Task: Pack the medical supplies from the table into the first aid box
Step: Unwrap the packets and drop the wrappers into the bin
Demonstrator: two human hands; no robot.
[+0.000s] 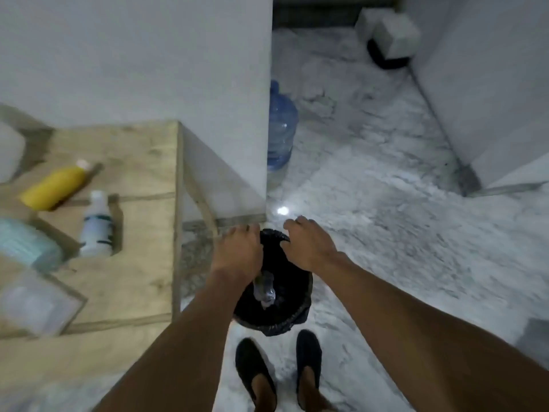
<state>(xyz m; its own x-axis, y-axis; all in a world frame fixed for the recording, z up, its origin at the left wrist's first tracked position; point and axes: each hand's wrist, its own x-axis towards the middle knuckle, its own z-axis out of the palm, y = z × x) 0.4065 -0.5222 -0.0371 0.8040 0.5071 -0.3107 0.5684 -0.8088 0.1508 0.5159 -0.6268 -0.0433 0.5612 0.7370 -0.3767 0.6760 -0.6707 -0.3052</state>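
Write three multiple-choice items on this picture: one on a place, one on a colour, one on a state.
1. Where does the black bin stand?
A. On a chair
B. On a shelf
C. On the floor beside the wooden table

2. What colour is the rearmost bottle on the table?
A. Yellow
B. Red
C. Black

3. How is the bin's top?
A. Shut under a lid
B. Open, with a clear bottle inside
C. Tied closed

Answers:
1 C: it stands on the pale floor just ahead of the person's shoes, right of the table's edge.
2 A: its body is yellow, with a pale cap.
3 B: no lid shows, and the clear bottle lies within the black liner.
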